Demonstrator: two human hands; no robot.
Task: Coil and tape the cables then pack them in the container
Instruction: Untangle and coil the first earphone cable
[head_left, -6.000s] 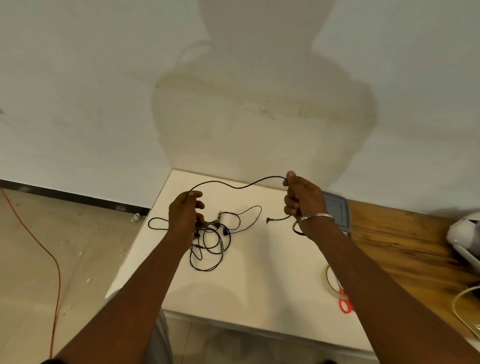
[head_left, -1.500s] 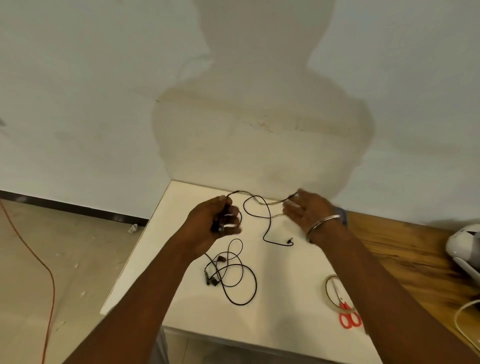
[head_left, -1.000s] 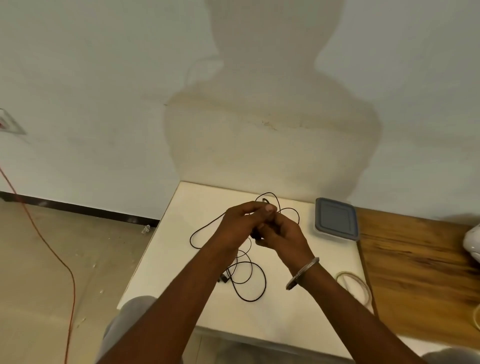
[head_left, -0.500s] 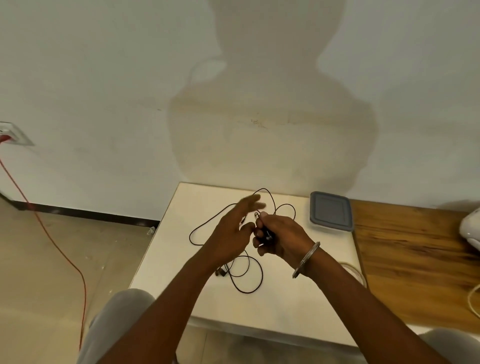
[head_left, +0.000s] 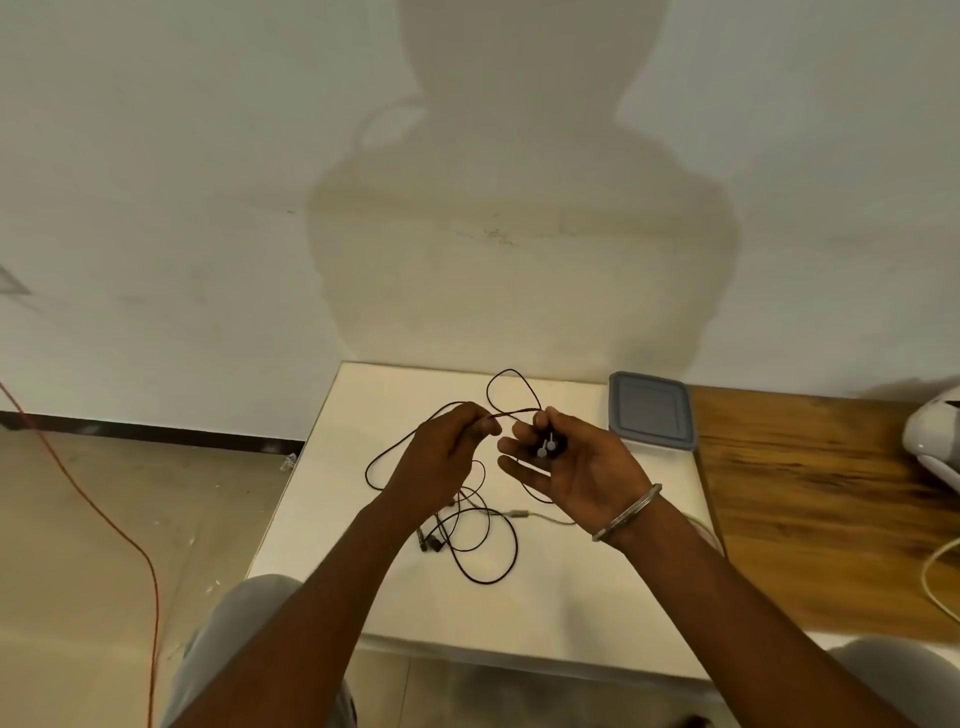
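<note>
White table (head_left: 571, 603): lidded container (head_left: 650, 415) far right. Thin black cable (head_left: 431, 543): slack heaped nearside, under left hand (head_left: 441, 460), which pinches a strand running left-right to right hand (head_left: 576, 470), whose thumb clamps the cable ends.

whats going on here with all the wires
A person is working at a white square table, sorting out a thin black cable. The left grip pinches one strand, and the right grip holds the cable's small grey-tipped ends between thumb and fingers. Most of the cable lies in loose loops on the table, not yet coiled or taped. The grey-lidded rectangular container sits closed at the table's far right corner.
</note>
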